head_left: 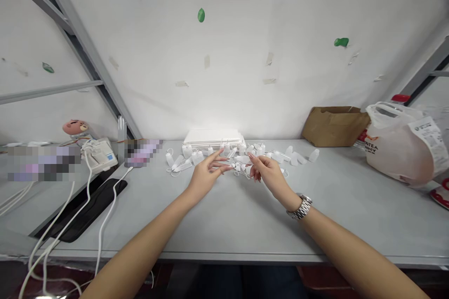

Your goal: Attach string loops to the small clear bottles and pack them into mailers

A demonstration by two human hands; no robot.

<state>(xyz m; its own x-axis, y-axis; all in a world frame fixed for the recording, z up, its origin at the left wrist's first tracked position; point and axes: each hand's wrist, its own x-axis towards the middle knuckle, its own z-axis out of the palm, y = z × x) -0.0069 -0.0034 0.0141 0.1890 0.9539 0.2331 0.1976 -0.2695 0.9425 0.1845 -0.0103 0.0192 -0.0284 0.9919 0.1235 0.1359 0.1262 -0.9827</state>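
Many small translucent white pieces (296, 159), some with thin white loops, lie across the back middle of the grey table (231, 224). Above the front of this scatter is my left hand (207, 172), its fingers apart and nothing visible in it. My right hand (264, 168), with a metal watch (300, 206) on the wrist, is a short way to the right; its thumb and index finger are near each other, and whether something small is between them is too small to tell. Behind the pieces sits a low white stack (213, 137) against the wall.
An open cardboard box (333, 126) and a white plastic bag (400, 145) stand at the right. At the left are a white power strip (100, 154) with cables, a black flat object (93, 210), a pink figure (75, 126) and blurred items. The table edge is in front.
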